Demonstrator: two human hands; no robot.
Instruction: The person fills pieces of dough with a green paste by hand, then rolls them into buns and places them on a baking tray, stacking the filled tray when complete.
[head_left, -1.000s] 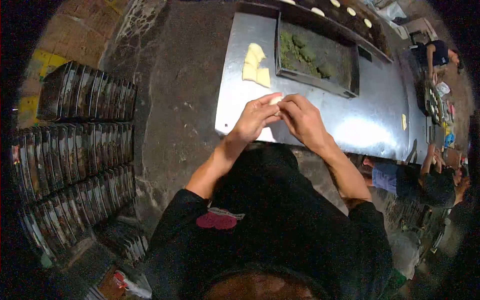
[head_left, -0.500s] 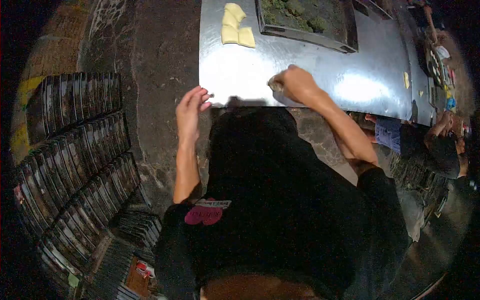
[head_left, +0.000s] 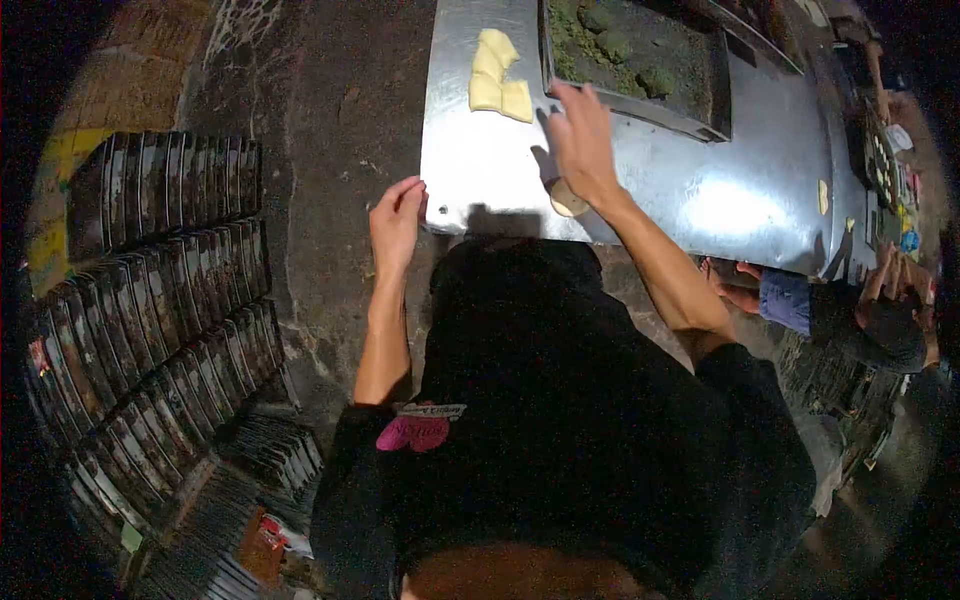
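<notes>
My right hand [head_left: 580, 140] stretches flat over the steel table [head_left: 720, 200], its fingers apart and its fingertips close to the near rim of a dark tray [head_left: 640, 112] of green filling [head_left: 600, 25]. A small round dough ball [head_left: 567, 203] lies on the table just under my right wrist. Pale yellow dough pieces [head_left: 497, 80] lie to the left of the tray. My left hand [head_left: 397, 222] hangs at the table's near left corner with loose fingers and holds nothing.
Rows of dark metal moulds [head_left: 150, 290] stand stacked on the ground at the left. Another person [head_left: 860, 320] crouches at the table's right side. Small bits of dough [head_left: 823, 196] and more trays lie toward the far right.
My hands, joined on a dough ball a second ago, have parted. The left one dropped to the table corner. The right one set the ball down and moved forward toward the tray.
</notes>
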